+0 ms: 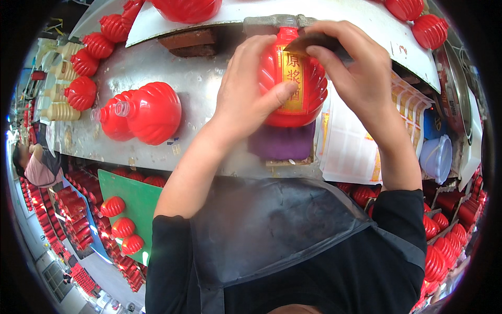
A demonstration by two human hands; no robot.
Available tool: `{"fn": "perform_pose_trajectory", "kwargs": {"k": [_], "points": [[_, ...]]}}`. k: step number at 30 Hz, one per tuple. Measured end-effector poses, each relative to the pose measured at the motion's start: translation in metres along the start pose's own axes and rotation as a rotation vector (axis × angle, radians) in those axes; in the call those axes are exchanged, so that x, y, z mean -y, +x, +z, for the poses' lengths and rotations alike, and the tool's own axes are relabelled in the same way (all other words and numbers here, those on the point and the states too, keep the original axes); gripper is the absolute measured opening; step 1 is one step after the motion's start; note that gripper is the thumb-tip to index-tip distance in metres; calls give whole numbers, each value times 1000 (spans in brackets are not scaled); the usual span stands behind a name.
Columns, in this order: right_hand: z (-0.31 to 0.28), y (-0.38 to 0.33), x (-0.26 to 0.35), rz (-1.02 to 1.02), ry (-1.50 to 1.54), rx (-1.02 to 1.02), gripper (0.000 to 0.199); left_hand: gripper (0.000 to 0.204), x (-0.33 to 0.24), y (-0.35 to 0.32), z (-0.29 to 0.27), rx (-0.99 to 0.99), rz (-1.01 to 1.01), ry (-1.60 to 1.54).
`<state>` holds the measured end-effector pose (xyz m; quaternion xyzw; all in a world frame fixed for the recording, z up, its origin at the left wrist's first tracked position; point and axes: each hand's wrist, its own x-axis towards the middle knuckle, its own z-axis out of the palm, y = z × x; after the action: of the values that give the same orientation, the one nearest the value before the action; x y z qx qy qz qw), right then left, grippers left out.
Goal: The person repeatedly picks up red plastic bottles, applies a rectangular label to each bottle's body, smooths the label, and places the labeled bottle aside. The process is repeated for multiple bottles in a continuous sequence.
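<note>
A red, ribbed, round-bellied bottle [315, 102] lies on the table with its neck pointing away from me. Its neck rests at a grey holder [256, 22] on the far side. Down the middle of the bottle runs a gold label [294, 76] with dark writing and a red border. My left hand [243, 86] grips the bottle's left side, the thumb pressing on the label's lower part. Between the fingers and thumb of my right hand [361, 63] is a dark, flat scraper [320, 41], its pointed edge over the label's upper end.
A purple pad [282, 142] lies under the bottle's near end. Label sheets [350, 146] lie to the right, beside a pale bucket [436, 157]. Two red bottles [157, 112] lie on the left. A brown brick [188, 42] sits under the white board [230, 15].
</note>
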<state>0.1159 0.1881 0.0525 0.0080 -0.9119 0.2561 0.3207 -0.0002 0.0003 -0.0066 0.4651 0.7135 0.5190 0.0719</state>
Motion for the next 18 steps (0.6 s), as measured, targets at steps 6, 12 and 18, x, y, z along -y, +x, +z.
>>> {"fn": "perform_pose_trajectory", "kwargs": {"k": [6,12,18], "points": [[-3,-52,34,-453,-102,90,22,51,9,-2,2,-49,60,-60],[-4,-68,32,-318,9,-34,22,52,8,-2,2,-55,54,-58],[7,-74,38,-388,-144,-13,25,53,4,-3,1,-48,4,-58]]}}
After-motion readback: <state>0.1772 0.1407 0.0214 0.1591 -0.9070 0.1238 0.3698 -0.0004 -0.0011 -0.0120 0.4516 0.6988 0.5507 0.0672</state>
